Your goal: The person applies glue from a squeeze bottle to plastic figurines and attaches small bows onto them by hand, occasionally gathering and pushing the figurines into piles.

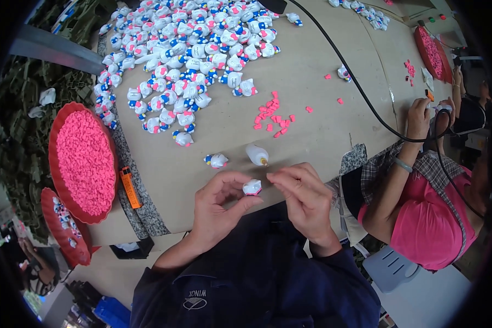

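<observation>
Between the thumb and fingers of my left hand (220,203) is a small white figurine (251,187) with a pink lower edge, held just over the near table edge. To its right, the thumb and forefinger of my right hand (307,203) are pinched together, apart from the figurine. Whatever they may hold is too small to make out. Just beyond my hands lies a small white squeeze bottle (256,153) with a yellowish tip. Left of the bottle rests another white figurine (217,160) with blue and pink parts. Loose pink pieces (268,116) are scattered farther out.
A big heap of white, blue and pink figurines (186,60) covers the far left. On the left stand a red bowl (115,164) of pink pieces, a smaller red bowl (81,249) and an orange cutter (130,187). A black cable (341,52) crosses toward a co-worker (426,213) at right.
</observation>
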{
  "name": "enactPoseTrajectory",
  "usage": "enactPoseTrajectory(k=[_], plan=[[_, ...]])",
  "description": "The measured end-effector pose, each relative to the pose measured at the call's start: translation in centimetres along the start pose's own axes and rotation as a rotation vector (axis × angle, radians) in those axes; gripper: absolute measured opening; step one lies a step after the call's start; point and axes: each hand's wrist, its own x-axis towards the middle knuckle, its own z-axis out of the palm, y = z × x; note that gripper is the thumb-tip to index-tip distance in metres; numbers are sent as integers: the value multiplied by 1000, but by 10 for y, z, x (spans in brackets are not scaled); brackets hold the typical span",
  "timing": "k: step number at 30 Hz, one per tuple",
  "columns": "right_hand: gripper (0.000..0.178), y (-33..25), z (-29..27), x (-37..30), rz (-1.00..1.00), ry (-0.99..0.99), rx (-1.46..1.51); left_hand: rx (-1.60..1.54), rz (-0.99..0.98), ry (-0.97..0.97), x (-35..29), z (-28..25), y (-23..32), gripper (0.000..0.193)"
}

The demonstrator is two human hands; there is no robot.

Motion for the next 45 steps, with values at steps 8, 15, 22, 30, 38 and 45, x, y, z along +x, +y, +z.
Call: enactPoseTrajectory(k=[8, 15, 22, 30, 38, 45], plan=[[16, -5, 5, -5, 19, -51, -1, 388, 280, 53, -1, 0, -9, 34], [15, -1, 2, -4, 133, -83, 91, 280, 197, 17, -3, -2, -13, 34], [13, 4, 10, -5, 97, -113, 111, 325, 264, -24, 0, -6, -10, 29], [11, 9, 13, -9, 145, -138, 196, 586, 376, -30, -4, -20, 0, 33], [16, 16, 10, 3, 237, 65, 150, 995, 440, 283, 15, -20, 5, 62], [37, 14, 17, 16, 200, 43, 43, 1290, 457, 266, 33, -18, 2, 55]])
